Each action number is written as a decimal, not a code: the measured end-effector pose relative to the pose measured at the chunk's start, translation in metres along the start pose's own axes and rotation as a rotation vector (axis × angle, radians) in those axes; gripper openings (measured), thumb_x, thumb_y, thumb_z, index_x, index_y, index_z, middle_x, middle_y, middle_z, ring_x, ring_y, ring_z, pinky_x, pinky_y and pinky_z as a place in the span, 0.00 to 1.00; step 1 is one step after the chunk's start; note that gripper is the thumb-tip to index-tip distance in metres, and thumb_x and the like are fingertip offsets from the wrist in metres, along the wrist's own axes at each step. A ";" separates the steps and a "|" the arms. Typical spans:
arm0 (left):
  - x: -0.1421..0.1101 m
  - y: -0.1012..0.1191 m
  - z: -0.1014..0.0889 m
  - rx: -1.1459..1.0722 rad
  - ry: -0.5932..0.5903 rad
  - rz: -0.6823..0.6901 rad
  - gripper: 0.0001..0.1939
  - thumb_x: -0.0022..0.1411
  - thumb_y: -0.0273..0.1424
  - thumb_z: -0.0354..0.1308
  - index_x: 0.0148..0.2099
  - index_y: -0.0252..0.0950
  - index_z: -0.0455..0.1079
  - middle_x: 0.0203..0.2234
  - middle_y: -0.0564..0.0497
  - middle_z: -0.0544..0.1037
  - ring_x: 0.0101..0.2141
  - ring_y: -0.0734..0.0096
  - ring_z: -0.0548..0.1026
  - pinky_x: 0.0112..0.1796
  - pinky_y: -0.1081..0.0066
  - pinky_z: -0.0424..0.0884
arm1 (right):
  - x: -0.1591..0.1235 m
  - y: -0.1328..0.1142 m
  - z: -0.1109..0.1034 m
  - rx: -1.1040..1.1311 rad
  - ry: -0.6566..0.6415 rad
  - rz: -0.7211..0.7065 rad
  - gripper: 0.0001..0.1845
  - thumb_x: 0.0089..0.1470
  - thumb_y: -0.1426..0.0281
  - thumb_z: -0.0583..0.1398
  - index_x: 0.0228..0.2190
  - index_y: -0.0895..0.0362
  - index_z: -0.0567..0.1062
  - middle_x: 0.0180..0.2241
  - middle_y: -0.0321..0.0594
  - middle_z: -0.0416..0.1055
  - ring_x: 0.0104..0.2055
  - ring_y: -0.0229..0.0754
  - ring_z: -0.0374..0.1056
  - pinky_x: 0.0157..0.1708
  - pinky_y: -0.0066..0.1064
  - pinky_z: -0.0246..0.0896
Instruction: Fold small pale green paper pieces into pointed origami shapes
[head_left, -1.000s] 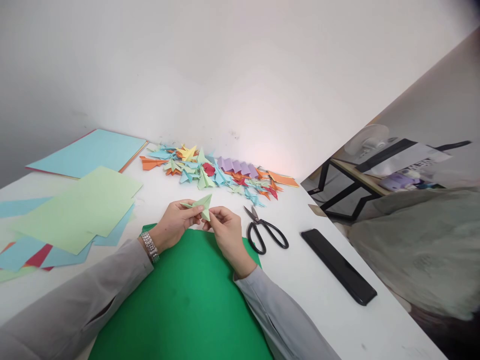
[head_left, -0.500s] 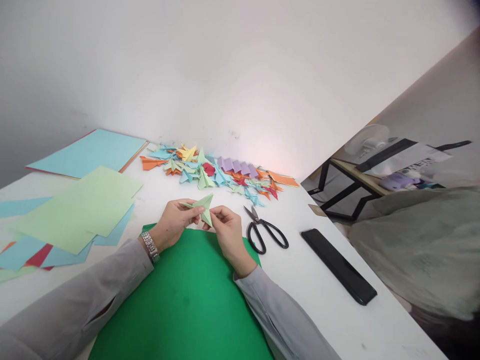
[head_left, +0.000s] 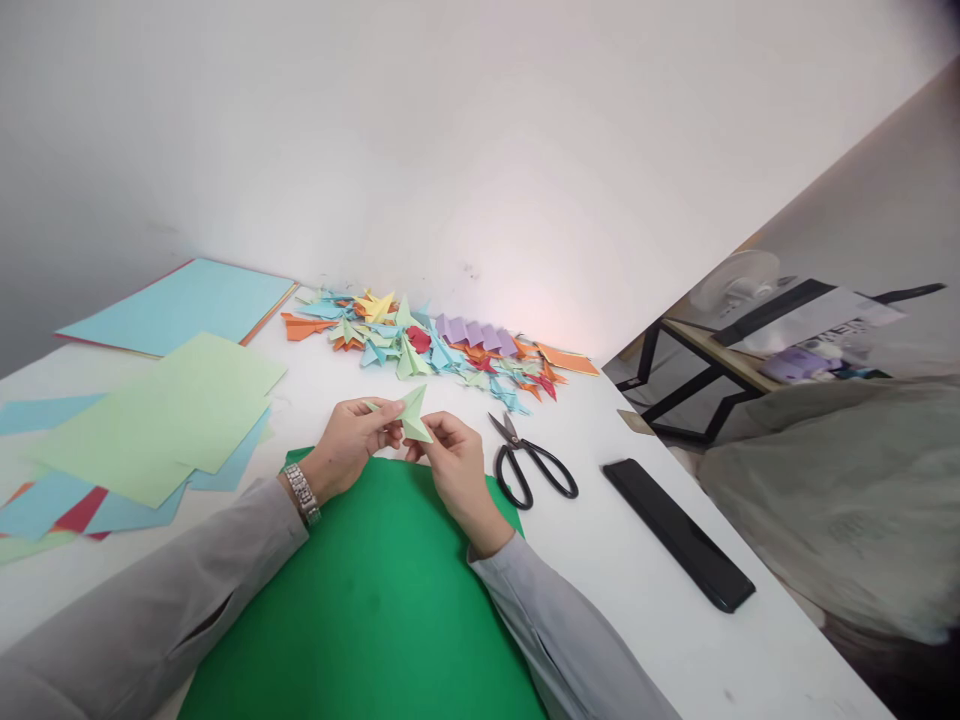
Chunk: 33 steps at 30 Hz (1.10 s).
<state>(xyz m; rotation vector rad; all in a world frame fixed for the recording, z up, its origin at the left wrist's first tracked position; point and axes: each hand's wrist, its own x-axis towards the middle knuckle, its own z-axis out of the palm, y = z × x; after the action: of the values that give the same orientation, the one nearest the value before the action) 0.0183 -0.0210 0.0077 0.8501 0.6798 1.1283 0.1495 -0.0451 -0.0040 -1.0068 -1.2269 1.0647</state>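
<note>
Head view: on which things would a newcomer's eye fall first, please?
The large bright green sheet on the white table, in the foreground, would probably catch the eye first. Next comes the heap of many-coloured folded papers by the wall, then the small pale green folded paper held by the left hand, with the right hand at its edge.

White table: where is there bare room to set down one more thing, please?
Widest: the table between right sleeve, scissors and black strip. Smaller: between the left hand and the pale green sheet. Crowded: along the wall, under folded paper pieces, and far left, under loose sheets.
</note>
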 end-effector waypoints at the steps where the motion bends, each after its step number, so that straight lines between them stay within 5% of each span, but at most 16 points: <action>1: 0.000 0.000 0.000 0.009 0.004 0.000 0.11 0.44 0.33 0.67 0.24 0.29 0.71 0.16 0.52 0.71 0.20 0.78 0.68 0.24 0.75 0.65 | 0.000 0.000 0.000 -0.003 0.001 -0.001 0.09 0.46 0.65 0.62 0.23 0.57 0.71 0.18 0.32 0.69 0.19 0.34 0.64 0.21 0.27 0.60; 22: -0.003 0.002 0.001 0.130 0.054 -0.028 0.13 0.35 0.29 0.71 0.24 0.30 0.71 0.13 0.56 0.69 0.17 0.80 0.65 0.22 0.75 0.63 | -0.002 -0.001 -0.002 0.080 -0.060 0.098 0.14 0.49 0.60 0.60 0.21 0.57 0.72 0.16 0.32 0.67 0.18 0.36 0.64 0.22 0.29 0.61; 33: -0.001 0.000 -0.002 0.028 -0.029 -0.053 0.13 0.40 0.32 0.69 0.27 0.28 0.72 0.16 0.53 0.72 0.18 0.79 0.68 0.23 0.75 0.66 | 0.001 0.000 -0.004 0.124 -0.025 0.155 0.12 0.45 0.62 0.62 0.19 0.57 0.72 0.14 0.32 0.67 0.17 0.36 0.63 0.21 0.29 0.61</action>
<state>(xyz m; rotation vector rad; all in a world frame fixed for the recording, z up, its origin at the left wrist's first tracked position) 0.0166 -0.0213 0.0066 0.8656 0.6921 1.0594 0.1535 -0.0445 -0.0039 -1.0075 -1.1024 1.2612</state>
